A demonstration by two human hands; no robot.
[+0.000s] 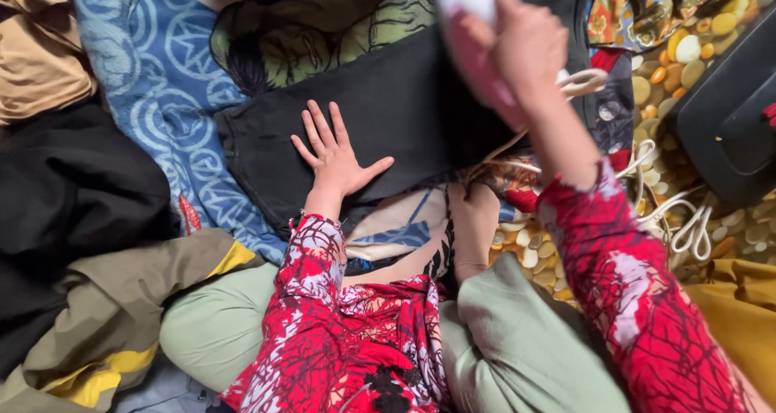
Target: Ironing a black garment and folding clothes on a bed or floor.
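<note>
**Hands pressing a black garment with an iron**

A black garment (404, 114) lies spread flat in the middle of the view, on top of a blue patterned cloth (162, 82) and a dark printed cloth (323, 25). The left hand (335, 158) rests palm down on the garment's near edge, fingers spread wide and open, holding nothing. The right hand (525, 45) is closed in a grip around the handle of a pink and white iron (473, 41), which sits on the far right part of the garment; the iron is blurred, so its exact shape is hard to tell. A white cord (647, 187) runs from just beside the iron, loops past the garment's right edge and lies coiled on a mat printed with pebbles (687, 57).

Both arms wear red, white and black patterned sleeves (630, 300). The person's knees, in pale green trousers (517, 348), show at the bottom. A heap of clothes lies at the left: a tan piece (36, 49) at the top corner, a black piece (73, 195) below it, and an olive and yellow piece (113, 316) nearest. A dark case (727, 114) sits at the right edge on the mat.
</note>
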